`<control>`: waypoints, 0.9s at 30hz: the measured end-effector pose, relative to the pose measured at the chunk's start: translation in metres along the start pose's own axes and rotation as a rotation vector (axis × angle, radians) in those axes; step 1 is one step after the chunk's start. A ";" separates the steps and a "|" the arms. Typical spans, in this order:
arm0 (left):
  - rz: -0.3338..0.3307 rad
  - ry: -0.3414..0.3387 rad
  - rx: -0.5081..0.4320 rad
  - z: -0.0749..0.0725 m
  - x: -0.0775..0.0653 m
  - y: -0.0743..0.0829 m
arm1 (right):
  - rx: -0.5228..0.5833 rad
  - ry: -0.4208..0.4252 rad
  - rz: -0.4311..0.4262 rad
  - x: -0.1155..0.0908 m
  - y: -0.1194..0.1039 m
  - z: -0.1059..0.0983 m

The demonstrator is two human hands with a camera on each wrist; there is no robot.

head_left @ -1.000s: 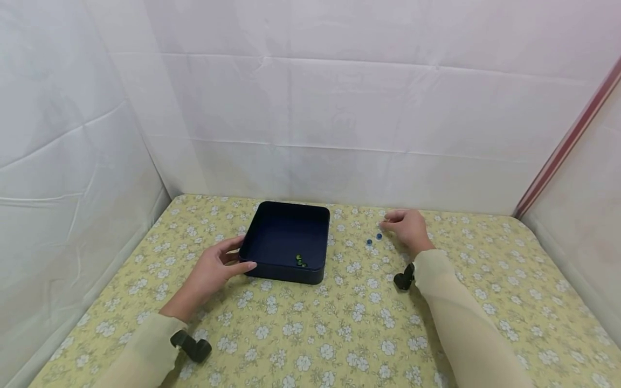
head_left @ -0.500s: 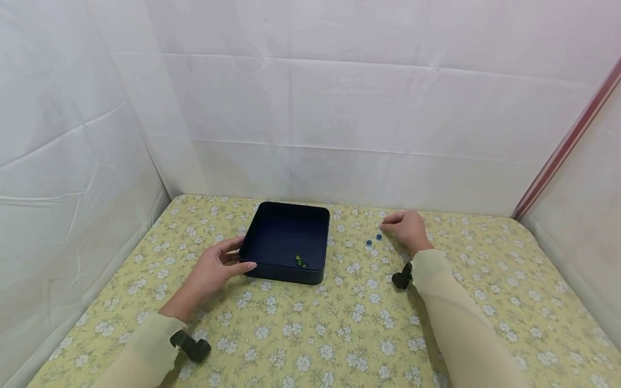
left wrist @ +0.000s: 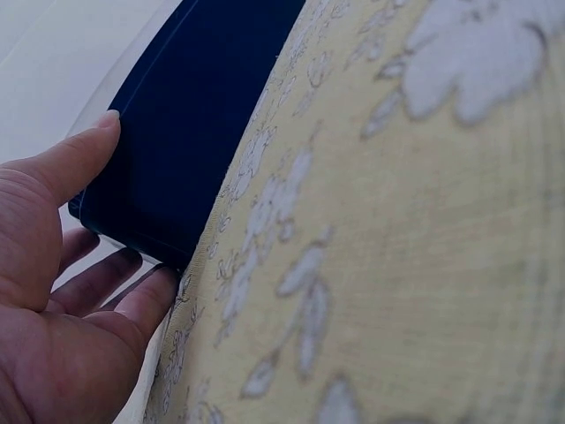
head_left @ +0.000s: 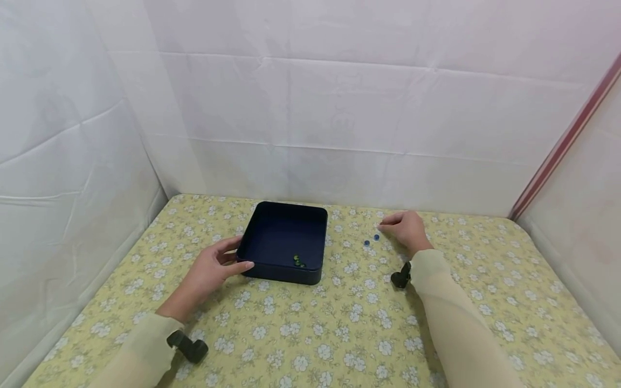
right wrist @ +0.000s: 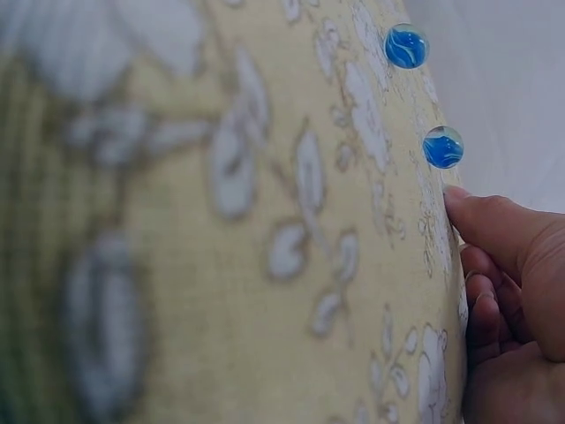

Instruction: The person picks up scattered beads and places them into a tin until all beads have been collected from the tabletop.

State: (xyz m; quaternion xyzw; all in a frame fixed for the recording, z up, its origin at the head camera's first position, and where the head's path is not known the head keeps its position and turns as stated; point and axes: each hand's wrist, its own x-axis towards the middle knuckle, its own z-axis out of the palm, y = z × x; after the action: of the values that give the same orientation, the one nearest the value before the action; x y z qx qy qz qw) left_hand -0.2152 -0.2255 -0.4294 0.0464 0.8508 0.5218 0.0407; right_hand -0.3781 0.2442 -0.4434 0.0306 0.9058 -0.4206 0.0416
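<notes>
A dark navy square box point(head_left: 282, 272) sits left of the middle of the table. My left hand point(head_left: 218, 262) holds its near-left corner, the thumb point(left wrist: 95, 141) on the rim and the other fingers against the side wall. Small green marbles point(head_left: 297, 261) lie inside near the front wall. Two blue swirled glass marbles, a nearer one point(right wrist: 406, 46) and a farther one point(right wrist: 443, 147), rest on the cloth to the box's right. Just beyond them, my right hand point(head_left: 406, 229) is down at the cloth, thumb and forefinger close together. Whatever is between those fingertips is hidden.
A yellow floral cloth point(head_left: 310, 334) covers the table. White sheeting point(head_left: 301, 108) hangs behind it and at both sides, with a red strip point(head_left: 565, 140) at the right corner. Cloth lies between the box and the blue marbles.
My right thumb and forefinger have drawn closer together near the same spot. The left hand and box stay in place; the head view shifts very slightly.
</notes>
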 end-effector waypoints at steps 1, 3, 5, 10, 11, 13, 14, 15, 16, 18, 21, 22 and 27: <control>0.000 0.000 0.001 0.000 0.000 -0.001 | -0.002 -0.001 -0.001 0.000 0.000 0.000; 0.001 0.000 0.002 0.000 0.000 -0.001 | -0.008 0.003 -0.004 -0.001 -0.001 0.000; 0.002 -0.001 0.003 0.000 0.001 -0.002 | -0.013 0.009 -0.006 -0.002 -0.002 0.001; 0.016 -0.001 0.003 -0.001 0.001 -0.002 | -0.024 0.013 -0.011 -0.004 -0.003 0.002; 0.019 -0.002 0.003 -0.001 0.001 -0.002 | -0.026 0.012 -0.011 -0.004 -0.003 0.001; 0.024 -0.004 0.002 -0.001 0.001 -0.002 | -0.029 0.009 -0.013 -0.004 -0.002 0.001; 0.026 -0.007 0.000 -0.001 0.000 -0.002 | -0.029 0.006 -0.012 -0.005 -0.002 0.002; 0.026 -0.009 -0.003 -0.001 0.000 -0.002 | -0.029 0.004 -0.010 -0.005 -0.002 0.002; 0.025 -0.010 -0.003 -0.001 0.000 -0.002 | -0.027 0.002 -0.007 -0.005 -0.001 0.002; 0.025 -0.014 -0.008 -0.001 -0.001 -0.001 | -0.025 0.002 -0.001 -0.005 -0.002 0.002; 0.025 -0.015 -0.009 -0.001 -0.001 -0.001 | -0.020 0.003 0.009 -0.005 -0.003 0.003; 0.025 -0.015 -0.011 -0.001 -0.001 -0.001 | -0.019 0.006 0.013 -0.005 -0.004 0.003; 0.022 -0.018 -0.010 -0.002 -0.001 -0.001 | 0.001 0.010 0.015 -0.004 -0.005 0.002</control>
State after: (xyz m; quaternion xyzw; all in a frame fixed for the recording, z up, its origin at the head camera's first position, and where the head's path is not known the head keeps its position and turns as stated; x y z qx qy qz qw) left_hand -0.2149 -0.2275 -0.4298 0.0603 0.8471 0.5262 0.0430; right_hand -0.3741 0.2399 -0.4403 0.0396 0.9056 -0.4203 0.0403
